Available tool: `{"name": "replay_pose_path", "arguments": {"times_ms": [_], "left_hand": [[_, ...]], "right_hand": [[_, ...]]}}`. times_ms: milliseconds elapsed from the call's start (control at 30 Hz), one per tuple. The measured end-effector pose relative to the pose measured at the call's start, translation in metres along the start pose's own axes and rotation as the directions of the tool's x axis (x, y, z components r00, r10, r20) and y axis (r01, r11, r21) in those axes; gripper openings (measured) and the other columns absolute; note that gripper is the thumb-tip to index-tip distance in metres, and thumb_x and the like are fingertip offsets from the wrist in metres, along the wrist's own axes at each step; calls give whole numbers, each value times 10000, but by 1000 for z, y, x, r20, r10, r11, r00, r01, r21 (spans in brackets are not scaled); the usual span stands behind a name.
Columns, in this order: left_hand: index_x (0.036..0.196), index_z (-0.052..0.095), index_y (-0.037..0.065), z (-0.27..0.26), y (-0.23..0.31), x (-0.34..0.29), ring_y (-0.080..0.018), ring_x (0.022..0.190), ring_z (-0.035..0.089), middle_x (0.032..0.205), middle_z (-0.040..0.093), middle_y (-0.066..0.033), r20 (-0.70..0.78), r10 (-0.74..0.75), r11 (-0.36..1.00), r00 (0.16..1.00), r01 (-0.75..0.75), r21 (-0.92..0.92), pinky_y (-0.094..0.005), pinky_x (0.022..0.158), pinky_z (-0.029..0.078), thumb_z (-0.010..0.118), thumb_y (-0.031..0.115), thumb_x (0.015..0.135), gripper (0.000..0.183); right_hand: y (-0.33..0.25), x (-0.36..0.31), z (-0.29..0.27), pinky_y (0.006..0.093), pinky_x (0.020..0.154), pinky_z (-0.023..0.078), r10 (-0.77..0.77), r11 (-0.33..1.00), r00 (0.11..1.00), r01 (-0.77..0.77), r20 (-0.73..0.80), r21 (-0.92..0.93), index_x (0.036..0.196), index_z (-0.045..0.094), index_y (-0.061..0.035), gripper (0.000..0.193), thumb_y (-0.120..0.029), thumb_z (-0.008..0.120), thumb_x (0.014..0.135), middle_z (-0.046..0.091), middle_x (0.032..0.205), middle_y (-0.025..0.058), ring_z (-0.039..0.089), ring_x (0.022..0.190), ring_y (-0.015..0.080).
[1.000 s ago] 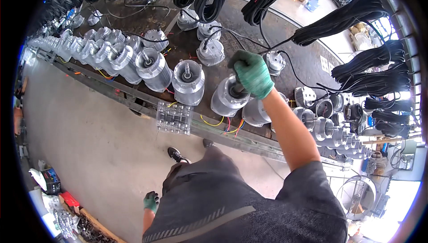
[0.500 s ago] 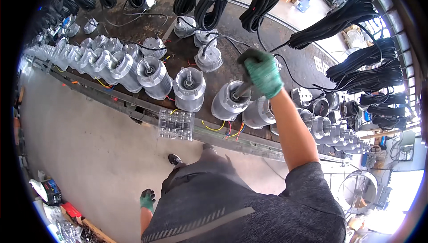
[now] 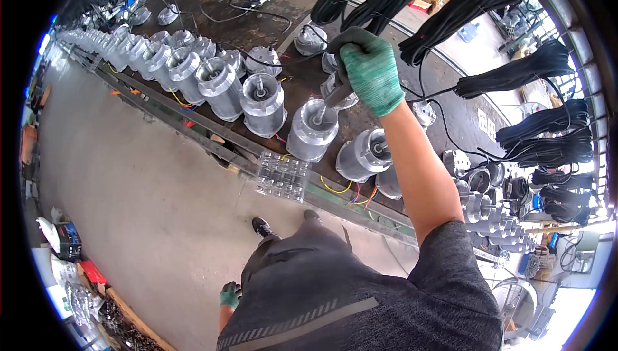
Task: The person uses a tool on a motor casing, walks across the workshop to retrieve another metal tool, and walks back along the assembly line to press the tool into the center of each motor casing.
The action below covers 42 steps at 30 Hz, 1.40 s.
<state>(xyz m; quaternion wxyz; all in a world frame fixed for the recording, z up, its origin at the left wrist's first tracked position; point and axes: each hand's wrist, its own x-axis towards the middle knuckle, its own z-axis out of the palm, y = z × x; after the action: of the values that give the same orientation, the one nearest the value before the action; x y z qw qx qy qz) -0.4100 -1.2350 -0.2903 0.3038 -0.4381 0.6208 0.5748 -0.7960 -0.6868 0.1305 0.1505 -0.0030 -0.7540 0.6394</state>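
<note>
My right hand [image 3: 373, 71], in a green and black glove, is closed around a grey metal tube [image 3: 337, 97]. The tube's lower end hangs near the upright shaft of a silver motor housing [image 3: 313, 133]; whether the two touch I cannot tell. To the right, another motor housing [image 3: 362, 156] stands with its shaft pointing up. My left hand [image 3: 230, 294], gloved the same way, hangs low at my side, its fingers loosely bent and nothing visible in it. At the bench edge sits a clear tray of small metal parts [image 3: 282, 177].
Several more motor housings [image 3: 219, 90] line the front of the dark bench [image 3: 299, 10] on both sides. Silver end caps [image 3: 262, 61] with cables stand behind them. Bundles of black cable [image 3: 460, 13] hang along the far side. Coloured wires [image 3: 336, 187] stick out at the bench's front edge.
My right hand has lifted the tube off one motor's shaft and carried it left toward the neighbouring motor. The whole view has shifted, so the bench appears further right. My left hand stays low.
</note>
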Motion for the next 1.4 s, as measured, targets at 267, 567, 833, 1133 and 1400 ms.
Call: {"name": "replay_pose_path", "arguments": {"times_ms": [267, 567, 833, 1133, 1400], "left_hand": [[1225, 545, 86, -22, -41, 21, -259, 912, 658, 1095, 654, -126, 56, 167, 983, 984, -170, 67, -388, 706, 542, 575, 278, 952, 335], [1216, 557, 141, -47, 16, 14, -216, 904, 625, 1078, 666, -62, -23, 13, 997, 1000, -15, -69, -399, 689, 484, 575, 320, 952, 320], [1247, 552, 145, -79, 56, 32, -237, 957, 625, 1119, 654, -69, 60, 77, 994, 995, -82, 71, -422, 749, 478, 559, 337, 952, 352], [1222, 562, 144, -142, 40, 94, -244, 933, 628, 1104, 661, -69, 98, 141, 986, 985, -148, 76, -441, 734, 481, 567, 334, 932, 347], [1188, 572, 121, -149, 107, 74, -254, 911, 643, 1062, 670, -76, 15, -15, 964, 1000, 11, 264, -427, 703, 499, 580, 306, 931, 318]], "right_hand": [[50, 17, 39, 237, 453, 394, 117, 981, 990, -103, 76, -167, 864, 670, -8, 214, -14, 456, 866, 551, 627, 9, 502, 518, 78], [72, 9, 44, 256, 471, 405, 151, 970, 987, -138, 48, -202, 844, 656, 20, 202, 15, 454, 844, 561, 618, 29, 494, 533, 87], [90, 10, 46, 288, 500, 434, -16, 903, 992, -40, -125, -427, 858, 669, -8, 180, -47, 495, 837, 595, 646, 36, 515, 535, 113], [47, 16, 46, 265, 464, 444, 232, 960, 940, -263, -251, -99, 844, 696, -18, 213, -39, 485, 834, 612, 638, 41, 540, 516, 102], [-27, 55, 109, 244, 452, 421, -45, 999, 993, 44, -112, -13, 860, 675, 8, 209, -9, 469, 887, 573, 649, 35, 507, 502, 99]]}}
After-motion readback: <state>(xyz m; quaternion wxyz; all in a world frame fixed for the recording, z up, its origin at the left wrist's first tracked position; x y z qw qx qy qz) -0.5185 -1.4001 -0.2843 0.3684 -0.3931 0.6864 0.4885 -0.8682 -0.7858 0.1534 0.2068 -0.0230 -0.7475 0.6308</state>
